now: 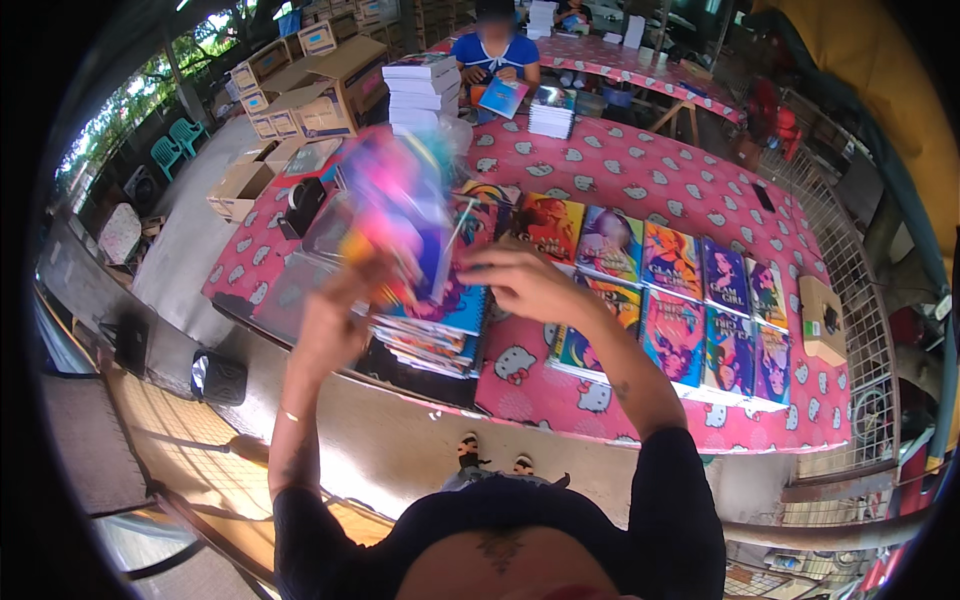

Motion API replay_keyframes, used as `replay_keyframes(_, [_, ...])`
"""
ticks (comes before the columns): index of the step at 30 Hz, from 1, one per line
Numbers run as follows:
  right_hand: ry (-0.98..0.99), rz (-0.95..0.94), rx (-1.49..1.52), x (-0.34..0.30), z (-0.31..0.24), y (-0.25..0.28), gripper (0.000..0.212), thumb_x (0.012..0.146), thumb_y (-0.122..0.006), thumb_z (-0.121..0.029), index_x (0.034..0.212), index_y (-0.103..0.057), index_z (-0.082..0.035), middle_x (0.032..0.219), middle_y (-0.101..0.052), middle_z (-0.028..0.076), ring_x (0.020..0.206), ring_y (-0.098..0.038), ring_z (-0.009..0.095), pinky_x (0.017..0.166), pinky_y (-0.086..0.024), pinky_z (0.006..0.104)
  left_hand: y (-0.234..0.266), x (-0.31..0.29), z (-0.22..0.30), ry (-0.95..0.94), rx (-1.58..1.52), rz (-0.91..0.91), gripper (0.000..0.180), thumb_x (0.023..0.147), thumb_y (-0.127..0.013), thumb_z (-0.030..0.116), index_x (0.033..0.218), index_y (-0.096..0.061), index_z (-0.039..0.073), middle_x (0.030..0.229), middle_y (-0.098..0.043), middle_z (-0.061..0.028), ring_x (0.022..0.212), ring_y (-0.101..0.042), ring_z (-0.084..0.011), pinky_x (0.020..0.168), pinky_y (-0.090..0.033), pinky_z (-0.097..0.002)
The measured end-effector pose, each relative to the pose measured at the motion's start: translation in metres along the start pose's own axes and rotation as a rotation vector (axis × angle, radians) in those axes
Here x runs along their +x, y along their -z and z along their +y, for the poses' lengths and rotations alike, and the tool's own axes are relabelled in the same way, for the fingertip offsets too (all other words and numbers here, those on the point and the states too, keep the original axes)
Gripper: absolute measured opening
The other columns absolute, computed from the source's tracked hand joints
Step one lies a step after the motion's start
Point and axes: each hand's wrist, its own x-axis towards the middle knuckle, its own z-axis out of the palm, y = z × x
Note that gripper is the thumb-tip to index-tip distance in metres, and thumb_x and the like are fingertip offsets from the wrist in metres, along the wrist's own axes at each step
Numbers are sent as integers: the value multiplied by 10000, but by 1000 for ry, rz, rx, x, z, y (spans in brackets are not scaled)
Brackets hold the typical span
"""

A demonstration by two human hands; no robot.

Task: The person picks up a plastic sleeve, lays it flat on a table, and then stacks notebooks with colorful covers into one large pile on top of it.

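Observation:
A colourful notebook [400,195], smeared by motion, stands tilted up above the table's near left part. My left hand [343,308] grips its lower left corner; whether it is one notebook or several, I cannot tell. Just below lies a stack of spiral notebooks [425,350] with bright covers, on a dark board. My right hand [520,280] hovers at that stack's right side, fingers stretched toward the raised notebook and holding nothing visible. To the right, notebooks with illustrated covers [672,335] are laid out in two rows of piles.
A pink patterned cloth covers the table [520,372]. A black tape dispenser [302,207] sits at the left, a small cardboard box [822,320] at the right end. Across the table, a person [495,55] handles a blue notebook beside white stacks [420,90]. Cartons [335,90] stand behind.

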Motion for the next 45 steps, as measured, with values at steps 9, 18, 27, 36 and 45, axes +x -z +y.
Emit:
replay_keyframes(9, [-459, 339, -826, -69, 181, -102, 332, 811, -584, -45, 1141, -611, -68, 1015, -634, 116, 914, -644, 316, 795, -523, 442, -88, 83, -225, 379, -379, -24, 441, 956, -526, 215, 1348, -512, 16, 1231, -615, -203, 1121, -603, -292, 983, -434, -347])
replay_keyframes(18, [-809, 895, 165, -27, 94, 19, 171, 903, -541, 8, 1058, -607, -17, 985, -675, 86, 831, -654, 145, 668, -530, 313, -278, 62, -269, -171, 51, -685, 329, 917, -553, 166, 1206, -609, 17, 987, -659, -180, 874, -635, -285, 791, -476, -372])
replay_keyframes(27, [-527, 427, -121, 58, 11, -2, 407, 756, -616, 40, 1144, -681, -64, 1127, -639, 100, 1089, -606, 244, 925, -491, 335, -185, 126, -293, -103, -9, -126, 264, 900, -570, 120, 1126, -666, 24, 809, -660, -172, 646, -608, -255, 601, -471, -394])
replay_keyframes(36, [-384, 162, -524, 45, 30, -15, 600, 713, -556, 139, 1236, -628, -146, 1306, -529, 117, 1228, -517, 313, 1013, -452, 432, 31, 82, -113, -284, -223, -32, 285, 872, -651, 152, 1132, -687, 40, 1140, -683, -133, 1087, -648, -271, 953, -495, -385])
replay_keyframes(45, [-757, 439, -437, -58, 135, -8, 480, 853, -613, -91, 1326, -541, -118, 1400, -446, 206, 1257, -482, 399, 1019, -435, 426, 44, 34, -62, -335, -789, -278, 608, 817, -664, 535, 1139, -660, 19, 1225, -627, -214, 1234, -548, -357, 1019, -402, -491])
